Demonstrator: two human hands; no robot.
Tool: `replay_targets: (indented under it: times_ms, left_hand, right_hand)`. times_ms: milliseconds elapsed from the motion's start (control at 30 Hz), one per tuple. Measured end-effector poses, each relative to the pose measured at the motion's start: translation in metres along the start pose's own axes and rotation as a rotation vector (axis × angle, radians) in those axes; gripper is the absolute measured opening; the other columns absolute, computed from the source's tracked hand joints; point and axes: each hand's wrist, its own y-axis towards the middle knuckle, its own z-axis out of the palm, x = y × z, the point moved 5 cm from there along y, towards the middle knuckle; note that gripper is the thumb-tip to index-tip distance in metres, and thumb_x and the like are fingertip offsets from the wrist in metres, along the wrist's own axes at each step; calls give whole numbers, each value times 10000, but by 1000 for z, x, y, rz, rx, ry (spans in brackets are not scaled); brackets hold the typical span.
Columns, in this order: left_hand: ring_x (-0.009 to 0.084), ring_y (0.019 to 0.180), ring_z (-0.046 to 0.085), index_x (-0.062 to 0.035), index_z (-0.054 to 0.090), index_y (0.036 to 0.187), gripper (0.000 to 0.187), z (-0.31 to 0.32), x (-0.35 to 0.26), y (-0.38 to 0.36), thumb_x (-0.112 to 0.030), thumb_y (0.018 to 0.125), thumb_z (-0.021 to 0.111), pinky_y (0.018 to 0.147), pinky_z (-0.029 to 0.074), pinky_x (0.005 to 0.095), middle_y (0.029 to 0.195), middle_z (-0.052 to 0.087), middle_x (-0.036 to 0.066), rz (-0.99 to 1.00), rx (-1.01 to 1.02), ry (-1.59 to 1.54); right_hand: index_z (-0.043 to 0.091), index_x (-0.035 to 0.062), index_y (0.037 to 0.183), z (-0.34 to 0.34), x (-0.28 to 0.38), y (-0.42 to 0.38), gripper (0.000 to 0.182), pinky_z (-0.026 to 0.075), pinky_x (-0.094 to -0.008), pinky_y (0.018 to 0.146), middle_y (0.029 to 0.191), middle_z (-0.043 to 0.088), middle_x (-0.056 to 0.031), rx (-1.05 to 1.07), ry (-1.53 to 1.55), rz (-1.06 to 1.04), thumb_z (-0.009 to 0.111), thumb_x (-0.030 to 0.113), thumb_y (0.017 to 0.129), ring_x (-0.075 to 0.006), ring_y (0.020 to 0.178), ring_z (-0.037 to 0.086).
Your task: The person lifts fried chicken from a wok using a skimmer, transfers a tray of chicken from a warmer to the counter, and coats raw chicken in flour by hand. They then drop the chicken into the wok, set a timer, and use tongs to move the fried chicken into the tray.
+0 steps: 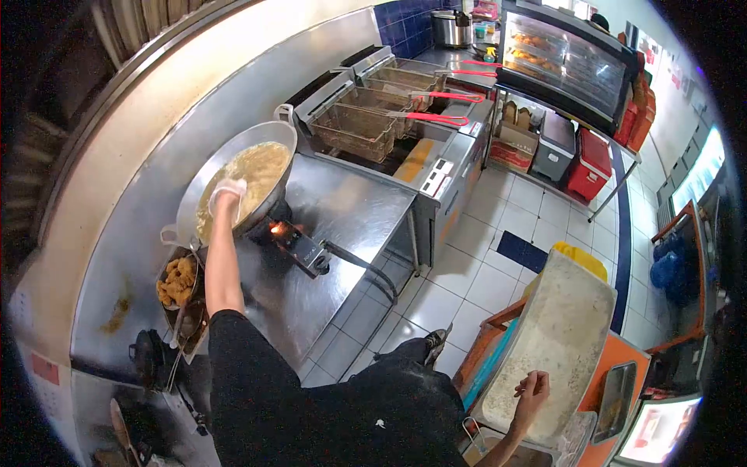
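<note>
Wok [241,175] sits far left on a lit burner [284,231], full of pale, foaming oil with pieces frying. Left hand [226,192], gloved, reaches over it, its grip unclear. Right hand [531,389] pinches loosely over the flour tub [556,342], near right. Fried pieces [177,280] already fill a tray; frying looks midway.

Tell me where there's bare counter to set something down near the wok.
The steel counter is bare between the wok and the fryer baskets, past the burner flame. It is crowded at the wok's near side: a tray of fried pieces and utensils sit there. The left hand reaches over the wok; the right hand is at the flour bin.
</note>
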Motion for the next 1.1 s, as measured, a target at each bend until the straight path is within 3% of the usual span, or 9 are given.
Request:
replay_targets:
  times_ms: [300,467,667,700,733,800,900,967,1100]
  left_hand:
    - [198,832,589,-45,629,979,281,-70,-135,50,-268,856,509,718,482,381,910,619,148,389,-110,274]
    - [119,974,562,-9,541,1228,334,-120,-411,-214,-150,927,514,824,460,243,1131,603,61,904,39,-555]
    - [134,903,603,-34,646,1063,243,30,-576,-475,-167,886,546,827,461,270,992,657,47,1471,750,-791]
    - [164,894,615,-58,651,1052,233,60,-587,-527,-175,881,545,817,468,296,992,660,71,1567,666,-550]
    - [141,937,602,12,609,1115,289,122,-591,-569,-112,860,552,828,484,243,1107,627,89,1317,1306,-690]
    - [159,955,601,-15,556,1197,343,225,-603,-658,-144,899,448,817,496,274,1133,615,82,1801,1368,-635]
    - [234,1050,574,-98,456,1312,445,342,-569,-756,-253,896,424,920,448,388,1196,582,109,2427,439,-34]
    - [273,1241,416,-84,464,1286,453,434,-526,-790,-306,899,383,1020,334,415,1392,414,105,2276,541,-205]
    - [316,1088,546,-91,608,1093,319,349,-451,-801,-275,877,463,900,422,484,1159,583,183,2413,733,127]
  right_hand:
    - [510,54,836,-42,-25,-36,181,352,-201,468,634,461,17,-102,32,79,529,206,933,-54,542,424]
    - [536,17,880,-65,-9,-70,163,467,-251,594,712,516,-17,-275,-34,148,547,175,915,-82,664,511]
    - [536,6,852,-85,-9,-129,161,420,-230,576,684,525,-9,-572,104,181,542,155,913,-65,637,502]
    - [538,11,847,-87,-9,-138,149,402,-228,567,671,521,-7,-623,131,175,549,148,903,-62,629,489]
    - [538,11,847,-87,-16,-148,149,402,-228,567,671,521,-7,-647,154,174,549,148,903,-62,629,489]
    - [539,12,842,-90,-28,-172,142,399,-229,564,666,510,-6,-767,143,180,545,140,904,-60,617,478]
    - [537,14,841,-89,-32,-205,139,398,-225,563,667,507,-7,-861,219,222,537,135,908,-58,607,473]
    - [535,16,837,-86,-27,-225,144,399,-223,559,667,506,-5,-948,250,225,534,139,912,-58,602,474]
    - [538,27,832,-84,-47,-260,151,406,-219,547,667,515,-3,-1088,374,308,532,149,921,-58,592,488]
